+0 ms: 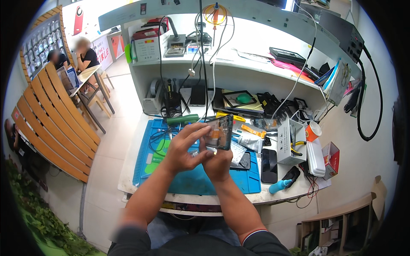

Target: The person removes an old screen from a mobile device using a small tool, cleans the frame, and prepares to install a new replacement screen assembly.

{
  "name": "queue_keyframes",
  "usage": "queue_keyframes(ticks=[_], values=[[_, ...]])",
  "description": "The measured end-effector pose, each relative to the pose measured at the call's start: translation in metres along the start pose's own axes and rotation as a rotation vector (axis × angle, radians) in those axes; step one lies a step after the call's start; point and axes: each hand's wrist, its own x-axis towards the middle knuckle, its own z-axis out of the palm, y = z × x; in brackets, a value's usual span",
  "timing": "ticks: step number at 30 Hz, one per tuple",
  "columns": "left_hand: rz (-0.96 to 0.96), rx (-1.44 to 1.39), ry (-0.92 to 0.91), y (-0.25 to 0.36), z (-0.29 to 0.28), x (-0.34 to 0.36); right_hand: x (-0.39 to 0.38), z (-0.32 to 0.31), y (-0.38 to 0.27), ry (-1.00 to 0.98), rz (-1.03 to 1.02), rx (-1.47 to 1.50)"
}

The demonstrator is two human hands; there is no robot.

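Note:
Above the blue repair mat (188,183) I hold an opened smartphone (220,132), tilted up, with its dark inner parts and an orange-brown patch showing. My right hand (217,164) is closed round its lower end from below. My left hand (183,147) is at the phone's left side, its bent fingers reaching onto the edge and its thumb close to my right hand. Whether a small part sits between the left fingertips is hidden. Beneath my hands, a green card-like piece (156,160) and another phone body (243,162) lie on the mat.
Right of the mat are a dark phone (269,165), a light-blue bottle (279,186), a white box (291,143) with tools and an orange cup (313,131). Cables (206,64) hang over the bench. A shelf (239,66) rises behind. Two people sit far left.

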Motion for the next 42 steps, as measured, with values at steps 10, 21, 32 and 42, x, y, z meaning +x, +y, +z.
queue_keyframes(ticks=[10,21,32,42], values=[[-0.115,-0.046,0.196,-0.004,0.003,-0.011,0.004,0.006,-0.019,-0.130,-0.182,-0.103],[-0.561,-0.606,0.251,-0.038,-0.012,-0.020,0.004,0.004,-0.014,-0.195,0.099,0.086],[-0.790,-0.942,0.323,-0.067,-0.027,-0.024,-0.009,0.015,0.004,-0.311,0.375,0.117],[-0.788,-0.961,0.158,-0.070,-0.026,-0.028,-0.011,0.020,0.021,-0.263,0.666,0.522]])
